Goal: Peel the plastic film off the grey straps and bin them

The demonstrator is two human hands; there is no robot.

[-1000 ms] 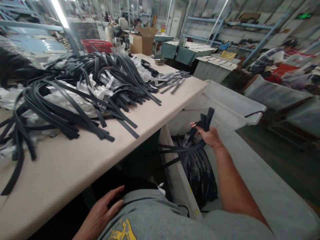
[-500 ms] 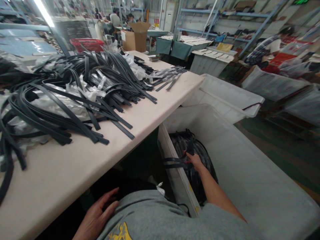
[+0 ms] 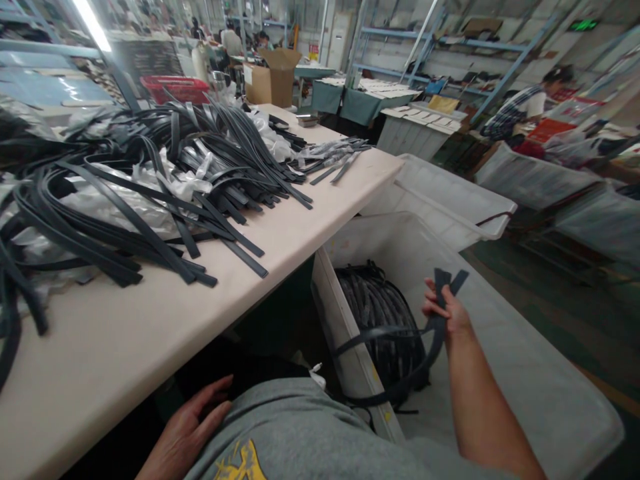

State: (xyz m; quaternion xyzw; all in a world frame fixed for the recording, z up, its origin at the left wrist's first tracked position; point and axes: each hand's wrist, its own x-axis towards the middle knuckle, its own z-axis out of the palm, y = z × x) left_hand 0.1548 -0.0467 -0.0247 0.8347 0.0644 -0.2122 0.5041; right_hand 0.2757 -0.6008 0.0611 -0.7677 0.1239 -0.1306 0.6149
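My right hand [image 3: 453, 312] is closed round a few flat black straps [image 3: 417, 373], with their short ends sticking up above the fingers. From there the straps loop down and leftward over the near wall of a large white plastic bin [image 3: 520, 360]. Below them a thick bundle of black straps [image 3: 385, 320] lies inside that bin. My left hand [image 3: 193, 423] rests by my grey shirt, below the table edge, its fingers loosely stretched and nothing visible in it. On the table [image 3: 300, 233] a big heap of black straps [image 3: 115, 220] is spread over crumpled clear plastic.
Another white bin [image 3: 455, 200] stands behind the near one. At the table's far end are a cardboard box [image 3: 273, 77] and a red basket [image 3: 175, 88]. A co-worker [image 3: 520, 107] sits at the right among plastic-lined carts. Blue shelving [image 3: 450, 40] lines the back.
My right hand has moved right and away from the bundle in the bin, drawing the straps along. My left hand has hardly moved. The view has shifted slightly.
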